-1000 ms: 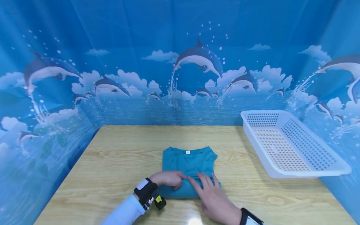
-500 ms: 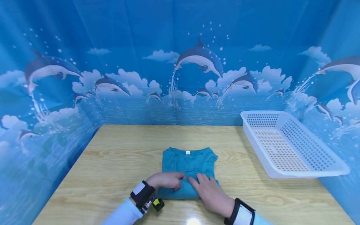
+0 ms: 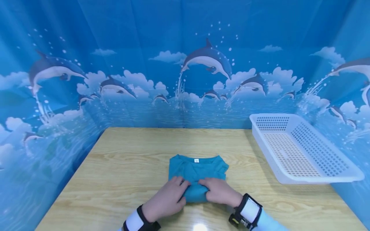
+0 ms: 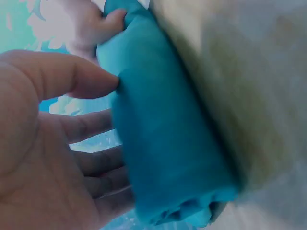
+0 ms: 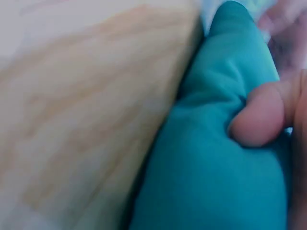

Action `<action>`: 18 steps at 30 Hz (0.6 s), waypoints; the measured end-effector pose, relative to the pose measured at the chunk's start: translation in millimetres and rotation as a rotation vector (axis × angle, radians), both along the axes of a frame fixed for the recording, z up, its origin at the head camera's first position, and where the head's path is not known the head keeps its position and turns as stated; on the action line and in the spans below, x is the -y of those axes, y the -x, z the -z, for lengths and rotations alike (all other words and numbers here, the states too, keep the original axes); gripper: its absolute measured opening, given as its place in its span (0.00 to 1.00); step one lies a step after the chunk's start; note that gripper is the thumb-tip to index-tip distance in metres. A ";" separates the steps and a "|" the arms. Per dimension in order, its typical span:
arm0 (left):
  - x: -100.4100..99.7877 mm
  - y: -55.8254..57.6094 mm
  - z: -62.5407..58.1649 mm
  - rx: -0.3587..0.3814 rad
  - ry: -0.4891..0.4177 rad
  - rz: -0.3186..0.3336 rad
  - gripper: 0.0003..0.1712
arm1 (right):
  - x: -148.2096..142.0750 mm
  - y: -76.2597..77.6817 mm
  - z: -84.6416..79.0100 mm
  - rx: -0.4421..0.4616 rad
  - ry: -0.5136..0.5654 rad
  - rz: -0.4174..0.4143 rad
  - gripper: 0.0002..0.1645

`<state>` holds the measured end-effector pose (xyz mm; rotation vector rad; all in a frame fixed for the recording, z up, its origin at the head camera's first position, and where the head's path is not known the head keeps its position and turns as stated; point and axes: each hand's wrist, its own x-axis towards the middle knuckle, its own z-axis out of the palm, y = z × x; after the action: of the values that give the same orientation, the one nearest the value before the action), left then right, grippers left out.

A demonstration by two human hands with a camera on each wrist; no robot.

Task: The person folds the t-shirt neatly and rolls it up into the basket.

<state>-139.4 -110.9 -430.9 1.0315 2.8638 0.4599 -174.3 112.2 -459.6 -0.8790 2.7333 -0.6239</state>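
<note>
A teal shirt [image 3: 199, 168] lies on the table with its neckline and white label at the far side. Its near part is a thick roll, and the left wrist view shows the layered end of that rolled shirt [image 4: 163, 120]. My left hand [image 3: 167, 199] holds the roll's left part, thumb on the near side and fingers reaching over to the far side. On the right part, my right hand [image 3: 221, 191] grips the cloth; its thumb [image 5: 259, 117] dents the roll in the right wrist view. Its other fingers are mostly hidden there.
A white perforated plastic basket [image 3: 264, 154] stands at the right of the wooden table [image 3: 130, 160]. Behind and at both sides hangs a blue curtain [image 3: 144, 32] printed with dolphins. Each wrist wears a black strap with a device.
The left hand has shifted from pointing across the cloth to holding the roll's left part. The right hand has drawn its spread fingers in to grip. The shirt's visible flat part is shorter.
</note>
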 end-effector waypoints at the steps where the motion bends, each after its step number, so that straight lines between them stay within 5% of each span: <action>1: -0.7 -3.1 2.0 -0.026 0.009 0.004 0.26 | -1.1 2.1 -0.6 0.071 0.026 0.015 0.36; 5: -5.4 -12.4 11.5 -0.171 0.068 0.032 0.37 | -5.7 9.2 -4.0 0.367 0.144 0.100 0.43; 8: -9.8 -15.4 17.9 -0.272 0.118 0.048 0.43 | -8.0 11.5 -5.5 0.464 0.175 0.142 0.44; 18: -18.9 -10.4 26.8 -0.359 0.274 0.021 0.34 | -9.6 2.6 -6.3 0.414 0.176 0.113 0.43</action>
<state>-129.0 -92.0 -457.7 1.1938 3.0919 -0.1360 -176.9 121.8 -453.2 -0.5536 2.3901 -0.9614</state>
